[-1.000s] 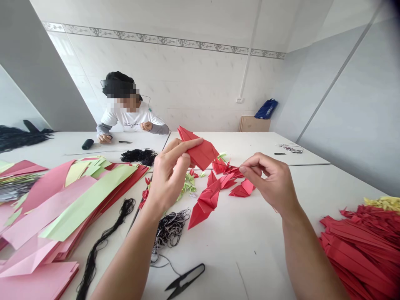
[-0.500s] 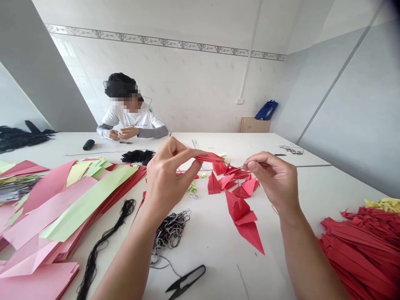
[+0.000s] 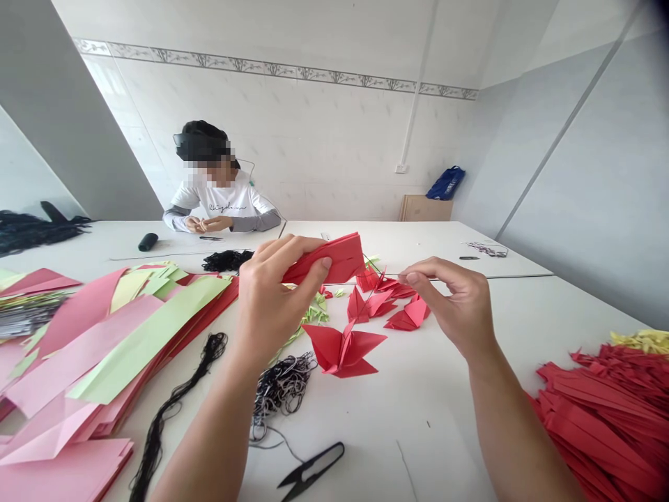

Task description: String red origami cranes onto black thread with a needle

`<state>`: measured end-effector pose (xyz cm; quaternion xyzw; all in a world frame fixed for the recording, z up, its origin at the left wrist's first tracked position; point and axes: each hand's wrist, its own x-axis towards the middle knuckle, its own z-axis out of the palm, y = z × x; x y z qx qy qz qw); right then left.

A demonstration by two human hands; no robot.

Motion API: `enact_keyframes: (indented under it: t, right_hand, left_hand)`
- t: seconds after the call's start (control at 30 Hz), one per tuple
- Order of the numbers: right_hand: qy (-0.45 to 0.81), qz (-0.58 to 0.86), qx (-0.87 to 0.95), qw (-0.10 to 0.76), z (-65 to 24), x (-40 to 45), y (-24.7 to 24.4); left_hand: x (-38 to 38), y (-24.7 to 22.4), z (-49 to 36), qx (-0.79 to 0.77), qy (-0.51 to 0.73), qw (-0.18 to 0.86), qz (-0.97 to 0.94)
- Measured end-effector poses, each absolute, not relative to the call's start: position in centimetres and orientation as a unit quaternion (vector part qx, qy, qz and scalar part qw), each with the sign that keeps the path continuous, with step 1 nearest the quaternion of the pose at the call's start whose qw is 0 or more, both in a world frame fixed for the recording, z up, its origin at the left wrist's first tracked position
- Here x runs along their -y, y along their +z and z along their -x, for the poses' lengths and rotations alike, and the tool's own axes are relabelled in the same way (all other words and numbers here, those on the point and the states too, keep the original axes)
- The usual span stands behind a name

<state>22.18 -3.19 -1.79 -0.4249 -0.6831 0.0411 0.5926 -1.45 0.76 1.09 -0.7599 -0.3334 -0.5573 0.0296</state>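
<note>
My left hand [image 3: 272, 293] is closed, thumb and fingers pinching a flat folded piece of red paper [image 3: 334, 259] above the table. Over to the right, my right hand [image 3: 452, 296] pinches a thin thread [image 3: 393, 274] that runs toward the paper's right end. Below and between both hands, a red paper crane [image 3: 345, 352] with spread wings hangs on a dark strand. Several more red paper cranes [image 3: 408, 314] lie behind it on the table. Whether a needle sits in my right fingertips is too small to tell.
Black thread snips [image 3: 313, 470] lie in front, beside a tangle of dark cord [image 3: 285, 383]. Pink and green paper sheets [image 3: 157, 335] cover the left; red folded paper strips [image 3: 601, 411] are heaped at right. Across the white table [image 3: 512, 314] sits a person [image 3: 219, 188].
The folded red paper has turned from edge-on to showing its flat side. The hanging crane has swung left and turned. My right hand has shifted slightly left.
</note>
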Motion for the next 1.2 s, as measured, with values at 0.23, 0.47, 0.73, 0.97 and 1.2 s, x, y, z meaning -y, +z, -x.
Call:
enact_keyframes:
  t: [0.23,0.47,0.73,0.97,1.2]
  right_hand:
    - [0.160,0.410,0.651,0.619,-21.8,3.0,-1.9]
    - [0.388,0.319,0.602,0.621,-21.3,1.9,-2.8]
    - [0.503,0.298,0.501,0.638,-20.2,1.2,-3.8]
    - [0.454,0.315,0.504,0.664,-20.3,1.2,-3.9]
    - [0.395,0.288,0.535,0.689,-19.9,1.7,-3.7]
  left_hand:
    - [-0.4,1.4,1.8,0.341,-0.576,-0.071,0.740]
    - [-1.2,0.9,1.8,0.281,-0.600,-0.239,0.710]
    - [-1.1,1.8,2.9,0.211,-0.478,-0.390,0.758]
    - [-0.6,1.7,2.3,0.252,-0.514,-0.322,0.754]
    - [-0.9,1.4,1.5,0.256,-0.568,-0.234,0.746]
